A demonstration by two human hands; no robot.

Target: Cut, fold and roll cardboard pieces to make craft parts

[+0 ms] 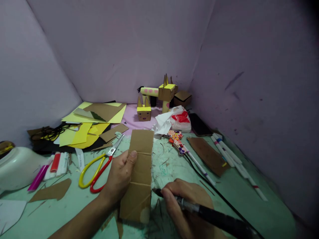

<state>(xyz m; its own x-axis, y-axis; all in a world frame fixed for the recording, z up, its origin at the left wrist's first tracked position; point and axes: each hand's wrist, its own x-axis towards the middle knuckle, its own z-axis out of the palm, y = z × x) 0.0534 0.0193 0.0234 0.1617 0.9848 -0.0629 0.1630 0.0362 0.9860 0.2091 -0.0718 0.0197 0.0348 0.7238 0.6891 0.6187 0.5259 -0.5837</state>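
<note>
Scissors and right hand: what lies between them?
Between the scissors and the right hand, the head view shows the left hand holding a creased cardboard strip.

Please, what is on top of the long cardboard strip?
The thumb of the left hand rests on the cardboard strip, near its left edge. Two creases cross it. The other fingertips and whatever lies beneath cannot be seen, because the strip covers them.

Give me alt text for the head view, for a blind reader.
The left hand holds a creased cardboard strip and the right hand a dark pen-like tool near its edge. Scissors and markers lie on the green table.
</note>
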